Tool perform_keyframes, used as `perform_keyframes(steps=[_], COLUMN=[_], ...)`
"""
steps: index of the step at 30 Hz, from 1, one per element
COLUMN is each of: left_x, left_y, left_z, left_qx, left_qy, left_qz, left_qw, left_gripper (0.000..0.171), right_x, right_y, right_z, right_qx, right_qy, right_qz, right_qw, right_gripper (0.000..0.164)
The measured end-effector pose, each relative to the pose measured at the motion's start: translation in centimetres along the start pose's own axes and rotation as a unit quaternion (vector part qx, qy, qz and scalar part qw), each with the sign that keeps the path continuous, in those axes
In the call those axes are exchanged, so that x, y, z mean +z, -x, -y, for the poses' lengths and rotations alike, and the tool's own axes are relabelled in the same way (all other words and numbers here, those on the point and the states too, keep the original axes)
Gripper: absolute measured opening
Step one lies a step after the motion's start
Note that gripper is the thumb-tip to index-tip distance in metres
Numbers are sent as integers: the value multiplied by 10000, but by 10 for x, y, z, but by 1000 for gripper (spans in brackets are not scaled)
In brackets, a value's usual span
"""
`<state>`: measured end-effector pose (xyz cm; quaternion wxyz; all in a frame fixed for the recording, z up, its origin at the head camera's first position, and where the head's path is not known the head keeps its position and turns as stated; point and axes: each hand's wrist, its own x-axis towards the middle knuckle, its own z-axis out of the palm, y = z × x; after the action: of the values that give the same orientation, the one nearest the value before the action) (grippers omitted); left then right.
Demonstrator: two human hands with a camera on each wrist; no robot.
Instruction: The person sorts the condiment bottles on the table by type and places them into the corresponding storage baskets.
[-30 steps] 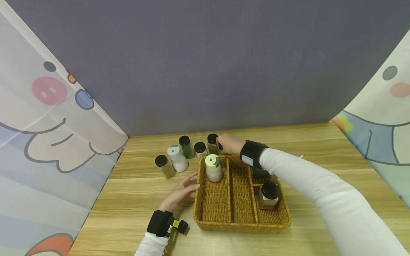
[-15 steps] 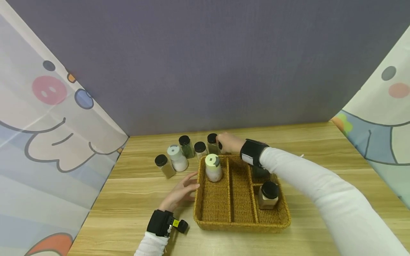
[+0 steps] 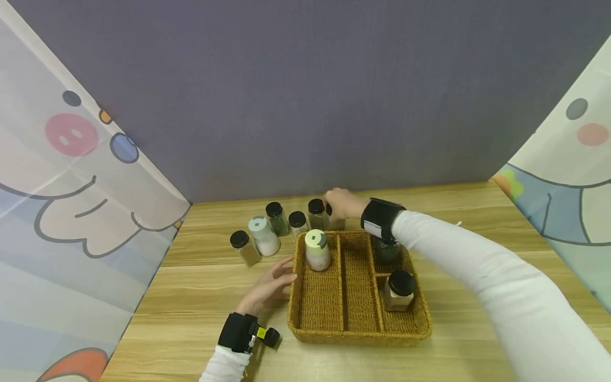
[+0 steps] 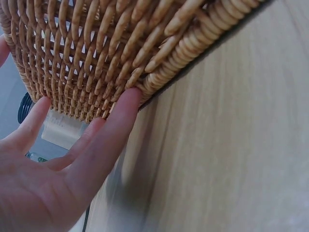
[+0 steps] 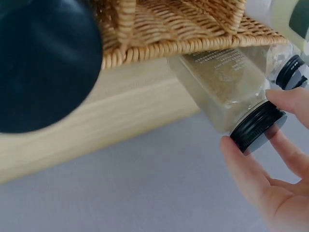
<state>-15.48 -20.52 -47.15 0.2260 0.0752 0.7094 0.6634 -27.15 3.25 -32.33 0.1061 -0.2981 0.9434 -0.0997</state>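
My right hand (image 3: 345, 203) is behind the wicker basket (image 3: 360, 335). In the right wrist view its fingers and thumb grip the black lid of a clear spice jar (image 5: 222, 82) with pale brown powder; in the head view the hand hides most of this jar. My left hand (image 3: 264, 292) rests its spread fingertips (image 4: 128, 99) against the basket's left wall. In the basket's left compartment stands a white bottle with a pale green cap (image 3: 317, 249). The right compartments hold a brown-powder jar (image 3: 399, 292) and a darker jar (image 3: 385, 252), partly under my right wrist.
Several containers stand on the wooden table (image 3: 200, 297) left of and behind the basket: a tan-powder jar (image 3: 245, 248), a white bottle (image 3: 264, 236), a green-herb jar (image 3: 278, 218) and two more black-lidded jars (image 3: 298, 224). A grey wall panel (image 3: 334, 106) rises behind.
My right hand and forearm have shifted slightly right and away from me, uncovering more of the dark jar in the basket. My left hand stays against the basket.
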Motion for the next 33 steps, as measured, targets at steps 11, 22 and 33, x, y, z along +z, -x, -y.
perform_keyframes(steps=[11, 22, 33], left_x=[6, 5, 6], left_y=[3, 2, 3], left_z=[-7, -6, -9], left_qx=[-159, -159, -218], left_qy=[197, 44, 229], left_qz=[-149, -111, -174], left_qw=[9996, 9998, 9993], left_gripper=[71, 72, 66], right_x=[-15, -29, -42], right_y=[12, 20, 36], right_z=[-4, -8, -4], right_qx=[-247, -284, -176], right_qy=[191, 259, 160], right_qz=[-73, -145, -333], right_qw=[9995, 9992, 9992], right_gripper=[39, 38, 34])
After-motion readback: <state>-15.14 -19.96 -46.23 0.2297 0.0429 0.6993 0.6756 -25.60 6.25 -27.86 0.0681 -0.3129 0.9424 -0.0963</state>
